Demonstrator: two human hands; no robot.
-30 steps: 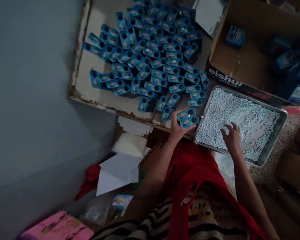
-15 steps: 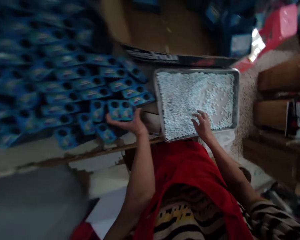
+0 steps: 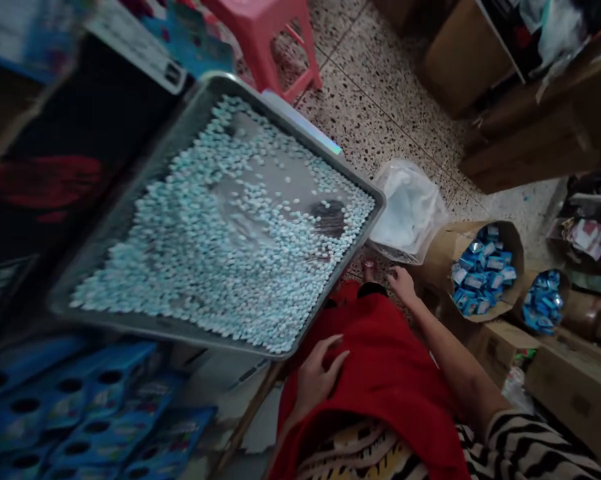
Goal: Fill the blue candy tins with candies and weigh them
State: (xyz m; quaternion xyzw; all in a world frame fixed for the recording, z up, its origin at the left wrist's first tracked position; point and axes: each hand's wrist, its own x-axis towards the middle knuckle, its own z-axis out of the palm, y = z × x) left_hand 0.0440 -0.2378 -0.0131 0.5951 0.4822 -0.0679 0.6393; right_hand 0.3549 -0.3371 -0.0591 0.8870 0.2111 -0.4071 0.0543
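Note:
A metal tray (image 3: pixel 170 327) holds a spread of small pale blue and white pellets (image 3: pixel 190 247), with a bare patch of its bottom showing. My left hand (image 3: pixel 320 373) hovers in front of the red apron (image 3: pixel 370 360), just off the tray's near edge. Its fingers are loosely bent and apart, with nothing seen between them. Lower and to the right, my right hand (image 3: pixel 403 283) hangs beside the apron, near a clear plastic bag (image 3: pixel 405 213) with pale contents. The fingers there are slightly curled and apart, and no object shows in them.
Blue cartons with round holes (image 3: pixel 100 407) stand at lower left. A pink stool (image 3: pixel 275 47) is on the speckled floor (image 3: pixel 365 113). Two open containers of small blue packets (image 3: pixel 485 273) stand at right, near cardboard boxes (image 3: pixel 575 387).
The view has swung right and closer to the tray. My left hand has left the blue cartons for the apron front. My right hand has moved from over the pellets to beside my body.

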